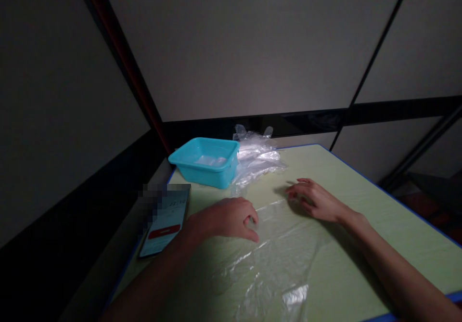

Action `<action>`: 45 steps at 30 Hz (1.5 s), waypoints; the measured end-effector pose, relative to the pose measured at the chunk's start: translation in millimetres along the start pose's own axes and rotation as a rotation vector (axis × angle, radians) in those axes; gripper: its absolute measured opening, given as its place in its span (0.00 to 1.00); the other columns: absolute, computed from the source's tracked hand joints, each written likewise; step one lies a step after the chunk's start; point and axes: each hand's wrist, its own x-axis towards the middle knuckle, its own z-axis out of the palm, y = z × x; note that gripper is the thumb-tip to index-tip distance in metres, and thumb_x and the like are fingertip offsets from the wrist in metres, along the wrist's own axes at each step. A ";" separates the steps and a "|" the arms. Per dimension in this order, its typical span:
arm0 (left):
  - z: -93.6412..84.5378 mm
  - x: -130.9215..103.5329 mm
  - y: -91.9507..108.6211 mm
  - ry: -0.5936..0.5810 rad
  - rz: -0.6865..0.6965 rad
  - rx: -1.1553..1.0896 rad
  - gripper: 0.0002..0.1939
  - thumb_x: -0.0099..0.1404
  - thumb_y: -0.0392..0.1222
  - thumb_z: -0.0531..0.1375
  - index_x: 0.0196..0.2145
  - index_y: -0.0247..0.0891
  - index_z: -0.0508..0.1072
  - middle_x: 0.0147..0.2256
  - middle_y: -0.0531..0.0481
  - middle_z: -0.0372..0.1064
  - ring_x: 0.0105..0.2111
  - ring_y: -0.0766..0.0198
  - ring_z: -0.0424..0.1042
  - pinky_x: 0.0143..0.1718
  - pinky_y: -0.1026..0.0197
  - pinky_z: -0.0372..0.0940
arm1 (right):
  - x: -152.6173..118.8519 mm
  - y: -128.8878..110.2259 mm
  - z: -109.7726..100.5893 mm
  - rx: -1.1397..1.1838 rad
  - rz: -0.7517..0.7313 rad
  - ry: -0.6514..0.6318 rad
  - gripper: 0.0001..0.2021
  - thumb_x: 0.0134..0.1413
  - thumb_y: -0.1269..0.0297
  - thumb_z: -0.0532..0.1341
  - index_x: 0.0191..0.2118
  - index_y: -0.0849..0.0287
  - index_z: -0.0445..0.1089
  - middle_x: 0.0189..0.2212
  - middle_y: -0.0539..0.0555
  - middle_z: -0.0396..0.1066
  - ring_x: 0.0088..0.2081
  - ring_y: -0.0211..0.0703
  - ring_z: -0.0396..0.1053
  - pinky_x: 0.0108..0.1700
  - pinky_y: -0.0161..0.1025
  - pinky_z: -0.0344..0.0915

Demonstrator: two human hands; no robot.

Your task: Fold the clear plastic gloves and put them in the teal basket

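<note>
A thin, clear plastic sheet (279, 247), which looks like a flattened bag, lies wrinkled on the pale green table between my hands. My left hand (234, 218) is over its left edge, fingers curled and thumb apart, with nothing visible in its grasp. Near the sheet's upper right corner, my right hand (312, 199) hovers low with fingers loosely bent and apart, also holding nothing. Behind them a heap of similar clear plastic (258, 156) spreads beside a turquoise basin (205, 173). Some clear or whitish material rests inside the basin.
At the table's left edge lies a phone or tablet (168, 221) with a lit screen, partly hidden by my left forearm. A pale panelled wall (252, 47) with dark strips rises behind the table (364, 192), which has a blue edge.
</note>
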 end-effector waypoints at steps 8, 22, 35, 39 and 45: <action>36.7 1.9 44.7 0.260 -0.230 0.126 0.22 0.63 0.41 0.50 0.53 0.30 0.59 0.54 0.38 0.57 0.55 0.53 0.56 0.54 0.56 0.51 | 2.4 -45.8 13.8 -0.010 -0.008 -0.069 0.24 0.57 0.67 0.47 0.60 0.63 0.48 0.60 0.60 0.46 0.59 0.46 0.45 0.59 0.48 0.47; 89.9 -10.7 42.6 0.269 -0.214 0.301 0.30 0.65 0.49 0.44 0.58 0.25 0.48 0.60 0.36 0.39 0.60 0.54 0.38 0.58 0.52 0.46 | -9.7 -41.2 38.2 -0.078 -0.066 -0.159 0.33 0.58 0.49 0.44 0.62 0.61 0.35 0.61 0.60 0.37 0.61 0.48 0.37 0.60 0.50 0.39; 72.3 -8.9 28.0 0.239 -0.326 0.213 0.31 0.65 0.50 0.44 0.58 0.23 0.46 0.60 0.34 0.38 0.60 0.53 0.39 0.57 0.50 0.45 | -18.8 2.5 30.4 -0.192 0.190 -0.132 0.33 0.57 0.44 0.41 0.62 0.60 0.37 0.60 0.60 0.41 0.60 0.49 0.39 0.58 0.56 0.39; 67.0 -8.9 27.4 0.311 -0.299 0.182 0.28 0.64 0.46 0.48 0.56 0.23 0.52 0.59 0.32 0.43 0.59 0.51 0.43 0.56 0.49 0.46 | -18.4 8.7 26.1 -0.159 0.232 -0.077 0.32 0.57 0.46 0.41 0.62 0.58 0.37 0.61 0.60 0.40 0.61 0.49 0.38 0.58 0.58 0.38; 55.5 -15.3 54.9 0.216 0.300 0.173 0.15 0.53 0.48 0.59 0.35 0.36 0.67 0.41 0.48 0.65 0.40 0.61 0.64 0.42 0.60 0.60 | -15.5 0.9 18.4 -0.103 0.201 0.061 0.26 0.59 0.51 0.44 0.60 0.57 0.47 0.60 0.60 0.47 0.60 0.50 0.43 0.57 0.59 0.41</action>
